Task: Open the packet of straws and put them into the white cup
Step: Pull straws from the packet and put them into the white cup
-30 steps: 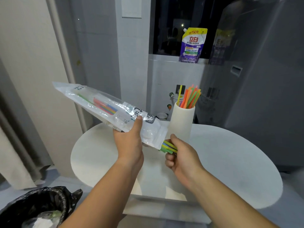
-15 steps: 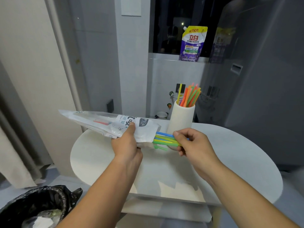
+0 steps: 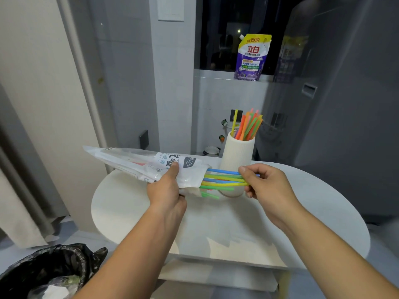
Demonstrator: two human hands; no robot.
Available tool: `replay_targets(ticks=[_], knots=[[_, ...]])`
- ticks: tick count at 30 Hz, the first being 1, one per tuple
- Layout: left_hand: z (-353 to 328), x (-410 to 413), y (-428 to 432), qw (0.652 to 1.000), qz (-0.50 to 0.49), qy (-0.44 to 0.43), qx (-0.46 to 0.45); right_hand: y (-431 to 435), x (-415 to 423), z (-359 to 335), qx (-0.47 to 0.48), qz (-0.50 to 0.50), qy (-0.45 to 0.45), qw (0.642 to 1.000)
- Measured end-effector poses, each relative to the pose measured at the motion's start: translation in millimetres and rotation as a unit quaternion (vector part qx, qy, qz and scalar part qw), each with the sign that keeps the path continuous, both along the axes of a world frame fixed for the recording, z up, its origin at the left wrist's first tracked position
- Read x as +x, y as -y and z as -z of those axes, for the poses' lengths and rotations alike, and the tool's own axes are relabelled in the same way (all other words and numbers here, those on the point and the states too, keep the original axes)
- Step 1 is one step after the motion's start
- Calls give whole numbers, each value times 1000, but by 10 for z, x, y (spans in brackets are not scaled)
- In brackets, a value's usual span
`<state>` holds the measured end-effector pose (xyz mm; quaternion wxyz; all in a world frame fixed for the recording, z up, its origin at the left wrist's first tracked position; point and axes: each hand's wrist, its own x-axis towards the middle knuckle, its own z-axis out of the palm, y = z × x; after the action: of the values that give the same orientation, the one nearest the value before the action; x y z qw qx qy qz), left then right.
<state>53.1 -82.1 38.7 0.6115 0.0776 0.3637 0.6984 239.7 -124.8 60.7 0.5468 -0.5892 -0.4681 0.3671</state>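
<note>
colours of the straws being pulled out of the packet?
Blue, yellow and green straws, head view.

Worktop (image 3: 248, 225): white, rounded outline, smooth, with a lower shelf (image 3: 216, 275) visible beneath its near edge. One item stands directly on it: a white cup (image 3: 237, 157), upright, just behind the right hand's grip (image 3: 262, 183) and slightly to its left. The cup's base is partly hidden behind the straws held in that grip. The cup holds a bunch of coloured straws (image 3: 248, 126), leaning right. Surface below and nearer than both grips is bare, showing only soft shadows. The left hand's grip (image 3: 167, 187) sits above the worktop's left portion.
</note>
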Motion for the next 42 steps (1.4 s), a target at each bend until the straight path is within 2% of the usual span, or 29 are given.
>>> replay_targets(ticks=[3, 8, 15, 20, 23, 31, 37, 42], knots=[[4, 16, 13, 1000, 4, 6, -6, 4, -84, 15, -5, 20, -117, 993], [6, 25, 12, 1000, 5, 12, -10, 38, -272, 18, 23, -9, -307, 951], [61, 38, -40, 999, 40, 27, -21, 24, -430, 114, 23, 3, -328, 944], [121, 67, -60, 997, 59, 33, -24, -9, -454, 105, -6, 8, -385, 923], [146, 87, -81, 997, 58, 36, -22, 2, -477, 83, -2, -1, -358, 934], [195, 87, -126, 997, 52, 48, -18, 10, -421, 32, 31, 34, -163, 985], [155, 49, -119, 996, 60, 50, -31, 34, -291, -91, 78, 71, -91, 990], [101, 13, -110, 996, 58, 61, -29, 23, -143, -182, 121, 68, -78, 987]])
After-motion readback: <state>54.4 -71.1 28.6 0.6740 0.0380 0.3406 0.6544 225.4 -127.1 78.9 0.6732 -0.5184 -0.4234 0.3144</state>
